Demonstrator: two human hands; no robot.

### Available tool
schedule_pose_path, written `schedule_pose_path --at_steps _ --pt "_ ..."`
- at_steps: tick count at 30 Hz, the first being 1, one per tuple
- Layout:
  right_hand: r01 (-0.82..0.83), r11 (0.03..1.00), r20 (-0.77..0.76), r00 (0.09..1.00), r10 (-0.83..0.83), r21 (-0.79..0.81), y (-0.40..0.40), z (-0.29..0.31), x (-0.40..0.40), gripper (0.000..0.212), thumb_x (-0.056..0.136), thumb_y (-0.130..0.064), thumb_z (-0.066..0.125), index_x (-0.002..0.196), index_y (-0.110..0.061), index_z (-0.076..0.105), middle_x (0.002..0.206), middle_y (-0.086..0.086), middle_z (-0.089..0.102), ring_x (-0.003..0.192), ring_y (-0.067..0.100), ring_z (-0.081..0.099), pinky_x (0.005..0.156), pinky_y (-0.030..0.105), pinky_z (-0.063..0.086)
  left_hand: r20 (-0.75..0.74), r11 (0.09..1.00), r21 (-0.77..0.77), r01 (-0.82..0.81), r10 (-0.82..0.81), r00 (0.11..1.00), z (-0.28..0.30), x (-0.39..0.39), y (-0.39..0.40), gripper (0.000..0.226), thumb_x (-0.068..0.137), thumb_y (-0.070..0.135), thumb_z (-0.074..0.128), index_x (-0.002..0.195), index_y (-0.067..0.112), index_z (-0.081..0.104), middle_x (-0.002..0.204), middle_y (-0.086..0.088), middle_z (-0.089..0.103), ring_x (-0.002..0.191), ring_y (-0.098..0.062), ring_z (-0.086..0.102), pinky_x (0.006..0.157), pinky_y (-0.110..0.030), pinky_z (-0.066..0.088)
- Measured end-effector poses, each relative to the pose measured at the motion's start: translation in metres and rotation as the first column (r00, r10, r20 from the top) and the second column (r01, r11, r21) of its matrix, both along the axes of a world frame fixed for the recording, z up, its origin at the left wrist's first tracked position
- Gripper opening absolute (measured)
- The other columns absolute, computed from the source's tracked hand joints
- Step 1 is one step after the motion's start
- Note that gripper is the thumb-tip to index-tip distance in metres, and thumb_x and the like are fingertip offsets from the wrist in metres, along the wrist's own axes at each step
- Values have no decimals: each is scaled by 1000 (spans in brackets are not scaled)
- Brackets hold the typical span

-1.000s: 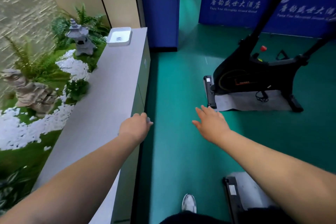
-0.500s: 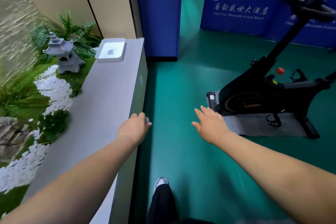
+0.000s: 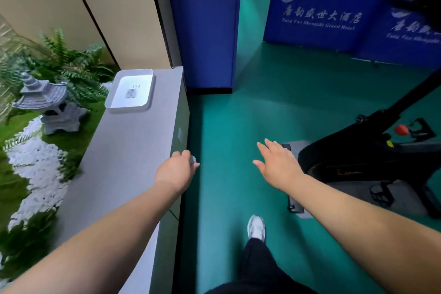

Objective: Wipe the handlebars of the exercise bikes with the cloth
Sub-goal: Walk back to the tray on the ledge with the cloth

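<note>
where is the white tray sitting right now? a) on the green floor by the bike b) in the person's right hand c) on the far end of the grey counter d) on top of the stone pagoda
c: the white tray rests on the far end of the grey counter, beside the stone pagoda, and neither hand touches it.

My two hands — left (image 3: pixel 176 172), right (image 3: pixel 278 164) — one shoe (image 3: pixel 256 228), one exercise bike (image 3: pixel 372 150), one white tray (image 3: pixel 130 90), one stone lantern (image 3: pixel 47 105), two blue banners (image 3: pixel 319 12) (image 3: pixel 405 38).
</note>
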State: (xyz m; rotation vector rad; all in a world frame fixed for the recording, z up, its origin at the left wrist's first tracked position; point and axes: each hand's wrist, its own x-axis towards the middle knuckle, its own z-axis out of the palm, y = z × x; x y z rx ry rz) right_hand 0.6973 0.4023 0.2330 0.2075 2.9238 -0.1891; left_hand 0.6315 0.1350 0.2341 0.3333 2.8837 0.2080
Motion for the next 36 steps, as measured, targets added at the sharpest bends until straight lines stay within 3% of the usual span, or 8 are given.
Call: schedule_pose_path --at_steps 12,21,27,30,32,33,35,36 --pt "-218 975 6 976 218 43 85 9 -281 61 99 -49 31 151 -19 18 159 6 15 147 25 12 117 44 17 -8 970 76 -232 233 972 -4 -229 67 37 97 47 39 107 13 48 106 -12 53 88 -36 57 74 -40 47" --pt "-429 902 25 903 428 51 50 0 -458 62 99 -48 34 151 -18 20 158 7 18 146 26 15 116 44 21 39 898 167 -408 407 912 -14 -349 38 35 97 45 42 104 11 46 104 -12 50 87 -37 55 75 -42 47" --pt "-534 844 21 846 534 56 -7 -3 -581 62 99 -48 33 152 -18 17 158 5 18 146 25 15 116 42 22 18 840 233 -490 500 866 -16 -447 -2 29 98 42 40 102 14 45 99 -8 41 81 -33 51 45 -31 31" --pt "-578 816 -4 816 578 24 -37 0 -635 61 99 -47 35 151 -18 19 158 5 20 146 25 17 115 42 24 22 807 275 -523 539 842 -16 -491 -23 22 99 33 41 108 13 45 103 -10 40 77 -32 48 43 -30 28" --pt "-616 787 -33 788 615 -25 -56 4 -667 60 99 -44 40 150 -17 24 156 5 25 144 24 21 115 41 26 50 765 339 -548 567 822 -16 -516 -35 22 98 26 40 116 15 47 110 -12 42 84 -32 49 50 -33 40" --pt "-638 768 -43 770 637 -51 -66 5 -681 59 98 -42 42 149 -17 25 154 4 28 143 23 24 114 40 27 71 744 368 -557 575 815 -16 -526 -40 27 96 22 40 122 16 46 114 -13 42 92 -34 51 60 -40 49" --pt "-700 705 -37 712 701 -114 -88 5 -707 58 98 -38 46 149 -18 27 154 3 30 141 22 27 114 38 26 145 666 427 -612 618 773 -14 -544 -49 40 91 16 43 131 19 44 121 -10 41 104 -34 52 72 -50 55" --pt "-734 662 -28 673 739 -148 -100 4 -720 58 97 -36 48 149 -19 28 155 2 29 141 22 27 114 37 25 177 608 464 -644 649 740 -16 -553 -54 44 89 14 46 133 20 44 123 -8 41 105 -32 52 73 -48 55"
